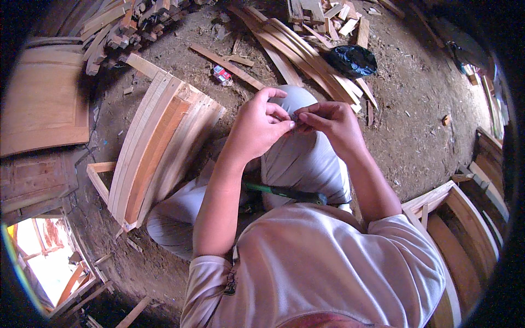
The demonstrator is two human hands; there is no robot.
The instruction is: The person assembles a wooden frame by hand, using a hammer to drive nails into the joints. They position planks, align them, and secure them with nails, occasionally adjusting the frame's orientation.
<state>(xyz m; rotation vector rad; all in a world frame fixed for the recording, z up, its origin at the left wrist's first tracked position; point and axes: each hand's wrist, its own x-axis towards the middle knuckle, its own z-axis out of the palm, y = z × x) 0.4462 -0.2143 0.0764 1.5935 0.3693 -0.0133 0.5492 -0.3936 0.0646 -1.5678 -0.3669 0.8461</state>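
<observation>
Above my bent knee (292, 98), my left hand (260, 124) and my right hand (334, 124) meet fingertip to fingertip. Both pinch at something small and dark between them, too tiny to name. The middle fingers of the left hand curl loosely, while its thumb presses toward the right hand's fingers. Across my lap lies a tool with a green and black handle (284, 191), partly hidden by my left forearm and shirt. Left of my legs stands a thick wooden assembly of boards (158, 142) set side by side, apart from both hands.
Long planks (301, 54) lie on the dirt floor ahead, beside a black plastic bag (353, 60). A small red and white packet (221, 74) sits near a loose stick. Stacked timber (117, 33) and wooden panels (46, 98) fill the left; a wooden frame (465, 218) stands at right.
</observation>
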